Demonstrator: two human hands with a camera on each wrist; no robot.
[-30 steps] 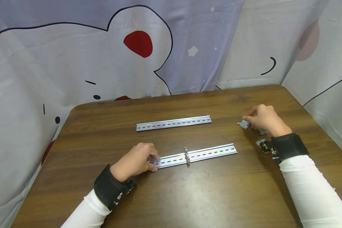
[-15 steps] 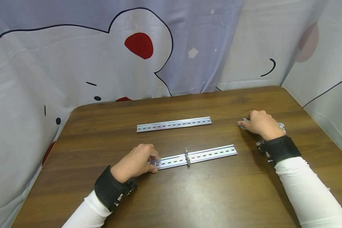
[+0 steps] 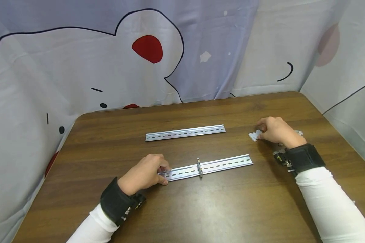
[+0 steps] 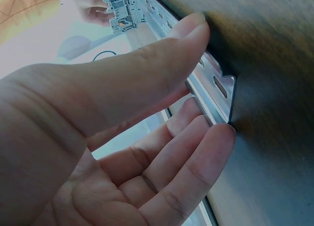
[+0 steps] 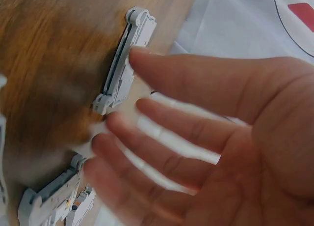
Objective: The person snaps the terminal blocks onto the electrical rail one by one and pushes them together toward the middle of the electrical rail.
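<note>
My left hand (image 3: 146, 170) grips the left end of a slotted metal DIN rail (image 3: 225, 163), with the thumb on one long edge and fingertips on the other, as the left wrist view (image 4: 218, 91) also shows. One thin terminal block (image 3: 200, 167) stands upright across the rail near its middle. Over at the right, my right hand (image 3: 275, 130) has thumb and fingers at a loose light-grey terminal block (image 3: 254, 135). In the right wrist view the thumb tip overlaps that block's (image 5: 120, 73) side, and blurred fingertips come close to its lower end.
A second DIN rail (image 3: 185, 133) lies farther back, roughly parallel to the first. More terminal blocks (image 5: 51, 199) lie near the right hand, partly hidden by it in the head view. A patterned curtain (image 3: 200, 50) hangs along the table's (image 3: 124, 118) back and right edges.
The right hand came down over the loose terminal block, then drew slightly toward me. That block has shifted a little left and nearer, showing a brighter face. The left hand stays put.
</note>
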